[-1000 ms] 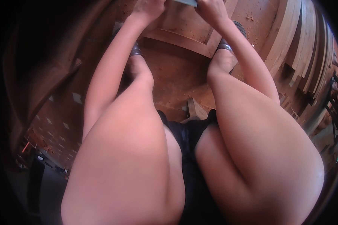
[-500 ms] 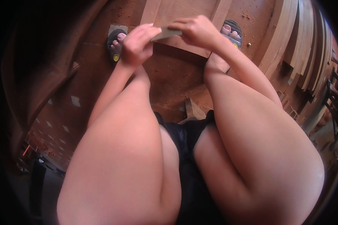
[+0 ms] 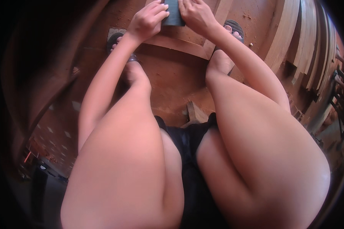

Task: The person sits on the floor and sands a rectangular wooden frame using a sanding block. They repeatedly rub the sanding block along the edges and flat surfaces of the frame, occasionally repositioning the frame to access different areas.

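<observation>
Near the top edge, both hands grip a flat, dark grey-green rectangular sheet [image 3: 173,15] by its two sides. My left hand [image 3: 147,21] has its fingers closed on the left edge, and my right hand [image 3: 198,16] presses on the right edge. Whether the sheet is abrasive paper or a thin metal scraper, I cannot tell. Beneath it lies a framed wooden panel [image 3: 176,44] on the ground between my feet. The frame's near rail and right-hand stile show, while its far part runs out of view.
Long wooden boards [image 3: 283,38] are stacked along the right. A small wood offcut [image 3: 197,113] lies on the reddish, dusty floor [image 3: 172,82] between my legs. Sandaled feet [image 3: 235,30] flank the panel. A dark curved wooden piece [image 3: 46,95] stands at the left.
Both hands have moved farther away, up toward the top edge, with the sheet. Its broad dark face now shows, where before it appeared lighter and tilted, nearly edge-on.
</observation>
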